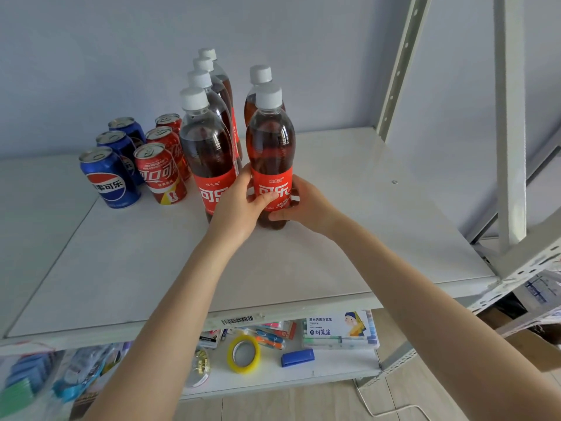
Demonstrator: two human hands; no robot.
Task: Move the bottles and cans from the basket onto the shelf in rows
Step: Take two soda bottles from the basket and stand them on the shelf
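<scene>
A cola bottle (270, 141) with a white cap and red label stands upright on the white shelf (334, 238). My left hand (243, 205) and my right hand (303, 202) both wrap around its lower part. Behind it stands one more cola bottle (260, 77). To the left runs a row of several cola bottles (206, 141) going back toward the wall. Further left stand a row of three red cans (159, 174) and a row of three blue cans (107, 180). The basket is out of sight.
A grey wall backs the shelf. White metal uprights (510, 147) rise at the right. On the lower shelf lie a yellow tape roll (243, 354), a blue stapler (297, 357), a marker box (340, 329) and packets of stationery.
</scene>
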